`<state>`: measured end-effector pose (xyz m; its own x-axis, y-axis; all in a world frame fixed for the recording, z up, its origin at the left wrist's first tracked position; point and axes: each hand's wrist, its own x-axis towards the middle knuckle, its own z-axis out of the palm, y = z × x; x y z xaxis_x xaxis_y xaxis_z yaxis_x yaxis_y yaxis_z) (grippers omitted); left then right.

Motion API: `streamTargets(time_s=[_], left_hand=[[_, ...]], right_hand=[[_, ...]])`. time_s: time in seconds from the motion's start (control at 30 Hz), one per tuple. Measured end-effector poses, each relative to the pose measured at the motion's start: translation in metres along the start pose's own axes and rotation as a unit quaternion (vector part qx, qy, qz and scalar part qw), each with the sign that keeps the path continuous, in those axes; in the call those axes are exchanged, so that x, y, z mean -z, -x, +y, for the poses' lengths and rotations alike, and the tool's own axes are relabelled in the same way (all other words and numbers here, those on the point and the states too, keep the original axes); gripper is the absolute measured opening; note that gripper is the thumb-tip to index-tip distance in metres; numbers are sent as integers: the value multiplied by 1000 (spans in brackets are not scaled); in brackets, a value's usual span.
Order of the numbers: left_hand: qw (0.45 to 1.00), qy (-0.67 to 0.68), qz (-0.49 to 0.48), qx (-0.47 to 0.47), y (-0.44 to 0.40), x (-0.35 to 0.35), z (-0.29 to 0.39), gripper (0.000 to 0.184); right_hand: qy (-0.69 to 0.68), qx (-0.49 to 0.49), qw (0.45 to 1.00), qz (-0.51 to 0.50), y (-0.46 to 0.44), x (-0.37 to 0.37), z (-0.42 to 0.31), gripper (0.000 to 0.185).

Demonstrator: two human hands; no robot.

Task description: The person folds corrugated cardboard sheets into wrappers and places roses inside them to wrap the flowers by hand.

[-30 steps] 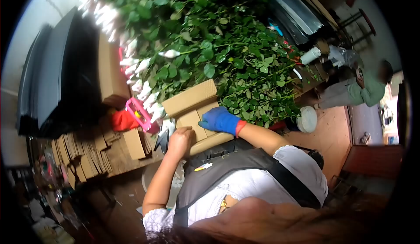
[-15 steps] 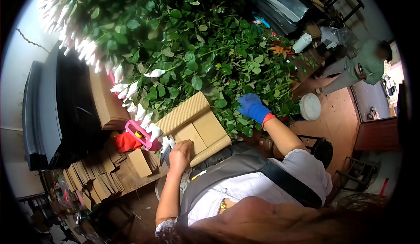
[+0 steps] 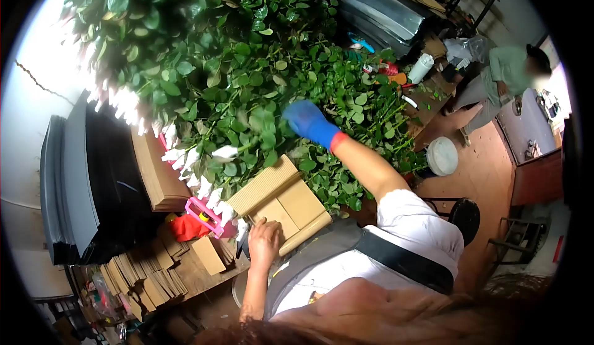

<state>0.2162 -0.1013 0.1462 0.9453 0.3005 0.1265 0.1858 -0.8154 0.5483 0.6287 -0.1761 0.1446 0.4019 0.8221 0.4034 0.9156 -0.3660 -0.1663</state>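
Observation:
My bare left hand [image 3: 264,241] rests on the left edge of an opened corrugated cardboard wrap [image 3: 300,206], fingers slightly apart. The wrap lies in front of my body with its far flap raised. My right hand [image 3: 307,123], in a blue glove with a red cuff, is over the leafy stems beyond the wrap. Its fingers look closed around a stem, though they are partly blurred, and blurred leaves show beside it. A white-wrapped flower head [image 3: 224,152] lies left of the glove. A large pile of green rose stems [image 3: 216,66] covers the table, white heads to the left.
Dark stacked sheets [image 3: 114,178] and cardboard [image 3: 162,175] stand at left. A pink tool [image 3: 207,218], a red cloth [image 3: 187,228] and small cardboard pieces [image 3: 148,277] lie nearby. At right are a white bucket [image 3: 442,156], a stool [image 3: 464,220] and another person [image 3: 510,73].
My right hand has moved from the wrap to the right, then left and farther over the stems. My left hand stays at the wrap, its fingers now flatter. The view has shifted.

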Motion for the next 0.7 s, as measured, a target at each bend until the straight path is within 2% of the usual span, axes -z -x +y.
streamTargets(time_s=[0.03, 0.07, 0.1, 0.17, 0.23, 0.27, 0.3, 0.37, 0.47, 0.57, 0.63, 0.7], left_hand=[[1000, 2, 2, 5, 0, -1, 0, 20], [1000, 4, 5, 10, -1, -1, 0, 20], [1000, 6, 6, 18, 0, -1, 2, 20], [999, 5, -6, 31, -2, 3, 5, 21], [1000, 4, -3, 30, -2, 4, 6, 20], [1000, 2, -3, 30, -2, 3, 5, 20], [999, 3, -7, 33, -2, 2, 3, 20], [999, 0, -5, 31, -1, 1, 2, 20], [999, -3, -6, 34, -1, 0, 1, 21], [999, -2, -11, 33, -2, 3, 4, 20], [999, 1, -11, 39, -1, 5, 6, 19], [999, -2, -11, 42, 0, 2, 4, 18]], right_hand=[[-32, 17, 999, -11, 18, 19, -13, 11], [5, 20, 999, -50, 39, 33, -22, 19], [23, -3, 991, -129, 50, 45, -31, 24], [37, 67, 991, -110, 73, 36, -9, 30], [94, 73, 983, -143, 54, 63, -13, 31], [140, 37, 982, -121, 39, 70, -19, 33], [82, 115, 989, 41, 33, 82, -16, 34], [64, 110, 987, 99, 7, 102, -31, 37], [64, 102, 992, 29, -19, 115, -66, 38], [17, 139, 985, -95, -30, 68, -62, 43], [-134, 77, 972, -176, -49, 51, -54, 53], [-1, 87, 993, -79, -84, 48, -48, 50]])
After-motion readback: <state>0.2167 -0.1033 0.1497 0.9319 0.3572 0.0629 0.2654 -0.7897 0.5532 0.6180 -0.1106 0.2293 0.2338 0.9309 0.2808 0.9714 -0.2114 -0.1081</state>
